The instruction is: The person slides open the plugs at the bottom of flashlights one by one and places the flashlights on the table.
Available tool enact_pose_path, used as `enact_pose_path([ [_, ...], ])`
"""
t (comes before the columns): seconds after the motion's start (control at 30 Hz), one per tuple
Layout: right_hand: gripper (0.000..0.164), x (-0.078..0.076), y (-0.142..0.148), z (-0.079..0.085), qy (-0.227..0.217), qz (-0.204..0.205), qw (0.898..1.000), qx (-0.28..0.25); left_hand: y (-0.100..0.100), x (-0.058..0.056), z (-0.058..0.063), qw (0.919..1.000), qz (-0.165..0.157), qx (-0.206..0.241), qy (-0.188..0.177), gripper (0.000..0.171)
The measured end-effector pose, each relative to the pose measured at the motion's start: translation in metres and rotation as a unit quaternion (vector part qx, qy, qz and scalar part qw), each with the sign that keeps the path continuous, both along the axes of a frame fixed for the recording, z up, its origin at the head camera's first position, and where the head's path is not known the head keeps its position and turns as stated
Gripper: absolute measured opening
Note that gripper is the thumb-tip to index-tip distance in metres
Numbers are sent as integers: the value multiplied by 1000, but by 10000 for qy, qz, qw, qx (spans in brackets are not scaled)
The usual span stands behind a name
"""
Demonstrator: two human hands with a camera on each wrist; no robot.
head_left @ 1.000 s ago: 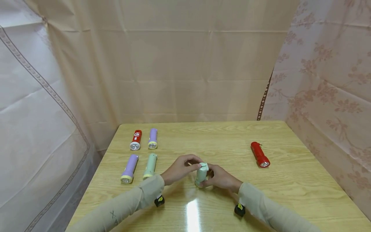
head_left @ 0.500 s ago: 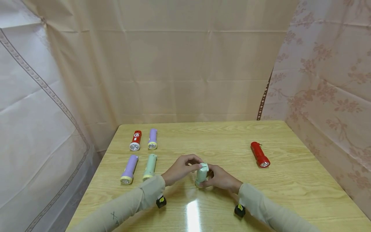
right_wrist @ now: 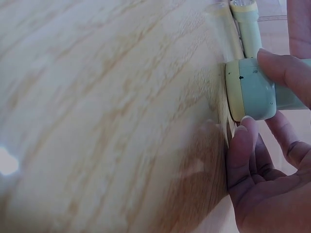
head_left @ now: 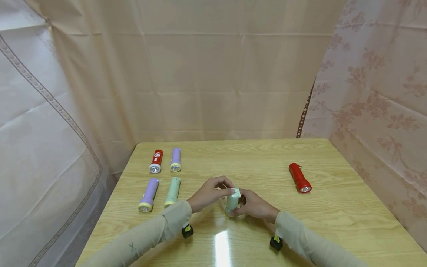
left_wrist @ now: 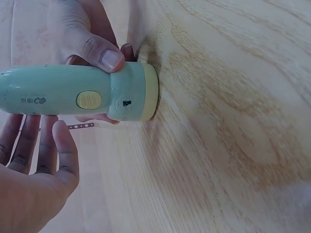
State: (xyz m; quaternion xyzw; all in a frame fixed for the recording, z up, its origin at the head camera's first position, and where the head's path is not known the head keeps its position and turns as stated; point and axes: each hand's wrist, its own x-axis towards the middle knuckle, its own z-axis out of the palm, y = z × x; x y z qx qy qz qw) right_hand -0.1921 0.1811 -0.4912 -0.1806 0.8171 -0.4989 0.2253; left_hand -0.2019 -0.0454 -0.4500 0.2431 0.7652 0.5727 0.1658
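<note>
Purple flashlight (head_left: 150,192): lying leftmost on the tabletop (head_left: 263,159).
Lying mint flashlight (head_left: 173,189): resting just beside it.
Left hand (head_left: 209,194): lightly pinching the upright one's upper end.
Upright mint flashlight (head_left: 232,202): standing lens-down between both hands, long axis vertical, both hands touching.
Right hand (head_left: 255,205): gripping its lower, wider end, fingers closing round it.
Plain red flashlight (head_left: 299,178): lying well apart, nearer the right hand.

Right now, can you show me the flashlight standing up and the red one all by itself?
Standing green flashlight (left_wrist: 70,86): left wrist view, middle of its body.
Lone red flashlight (head_left: 297,175): head view, on its handle.
</note>
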Motion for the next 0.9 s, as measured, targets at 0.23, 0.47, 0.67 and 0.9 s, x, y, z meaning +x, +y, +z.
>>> enact_pose_path([
  [0.23,51,0,0,1,53,6,10000,-17,2,0,1,10000,48,-8,-12,14],
  [0.47,47,1,-1,1,41,-14,10000,-37,6,0,3,9999,113,-23,-23,14],
  [0.67,44,1,-1,2,54,-41,10000,2,7,-1,4,9999,136,-20,-31,14],
  [0.9,41,3,-1,2,71,17,10000,-44,10,-1,3,9999,130,34,-45,17],
])
